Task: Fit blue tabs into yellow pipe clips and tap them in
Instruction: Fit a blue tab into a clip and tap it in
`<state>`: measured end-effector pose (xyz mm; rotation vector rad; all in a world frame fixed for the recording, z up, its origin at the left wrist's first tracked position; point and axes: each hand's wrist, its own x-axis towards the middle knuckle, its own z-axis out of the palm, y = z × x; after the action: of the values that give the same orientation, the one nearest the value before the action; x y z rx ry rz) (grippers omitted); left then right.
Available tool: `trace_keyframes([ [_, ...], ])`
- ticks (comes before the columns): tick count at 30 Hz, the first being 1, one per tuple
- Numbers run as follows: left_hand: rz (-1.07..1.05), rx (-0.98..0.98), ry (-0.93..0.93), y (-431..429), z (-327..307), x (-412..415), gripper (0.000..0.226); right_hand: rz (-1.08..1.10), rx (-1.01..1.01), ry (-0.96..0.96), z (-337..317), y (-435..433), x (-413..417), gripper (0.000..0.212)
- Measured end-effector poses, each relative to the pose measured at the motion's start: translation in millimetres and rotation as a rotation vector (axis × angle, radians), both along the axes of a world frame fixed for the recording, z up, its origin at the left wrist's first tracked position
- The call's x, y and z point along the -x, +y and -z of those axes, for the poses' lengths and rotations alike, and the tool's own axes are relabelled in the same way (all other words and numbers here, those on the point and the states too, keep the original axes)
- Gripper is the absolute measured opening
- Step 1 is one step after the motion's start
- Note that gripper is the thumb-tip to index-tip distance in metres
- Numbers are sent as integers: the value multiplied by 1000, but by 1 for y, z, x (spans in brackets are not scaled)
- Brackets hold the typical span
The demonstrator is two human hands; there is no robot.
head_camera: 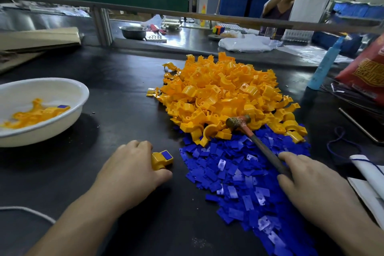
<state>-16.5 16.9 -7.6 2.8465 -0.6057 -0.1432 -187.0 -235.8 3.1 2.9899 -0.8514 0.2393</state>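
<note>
Left hand: the left hand (133, 164) is rested on the dark tabletop (124, 89). Its fingers are curled over a single yellow plastic pipe clip and the thumb is tucked under the clip's near side, so the clip is pinched between them.
Held clip: the yellow plastic pipe clip (160, 161) is kept low on the tabletop, just left of the blue tabs. A blue rectangular tab (166, 155) is seen seated in its flat top face.
Right hand: the right hand (307, 181) is closed round the dark handle of a small hammer, with thumb and forefinger wrapped on the shaft.
Hammer: the small hammer (257, 143) is slanted across the blue tabs. Its reddish-brown head is placed at the near edge of the yellow heap; whether it is touching the clips cannot be told.
Yellow stock: a heap of yellow plastic pipe clips (224, 93) is piled at the middle of the table.
Blue stock: a spread of flat blue plastic tabs (239, 176) is laid directly in front of that heap, touching it, and is run down under the right hand.
Bowl: a white oval bowl (41, 131) is set well to the left. Several yellow clips are held in it, one with a blue tab showing.
Background: another person (278, 6) is seen beyond the far bench, arms raised.
</note>
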Motion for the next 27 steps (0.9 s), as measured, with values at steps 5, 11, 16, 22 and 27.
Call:
trace_keyframes([
  [5, 4, 72, -115, -3, 6, 11, 40, -50, -35, -171, -17, 11, 8, 13],
  [11, 24, 142, -153, -1, 11, 12, 35, -195, -525, -277, -36, 48, 15, 14],
  [16, 11, 168, -142, -2, 12, 12, 33, -253, -557, -101, -31, 74, 13, 28],
  [22, 28, 187, -142, -2, 11, 11, 29, -300, -460, 10, -22, 87, 10, 35],
  [27, 30, 185, -152, -1, 13, 11, 32, -380, -455, -102, -21, 93, 15, 51],
])
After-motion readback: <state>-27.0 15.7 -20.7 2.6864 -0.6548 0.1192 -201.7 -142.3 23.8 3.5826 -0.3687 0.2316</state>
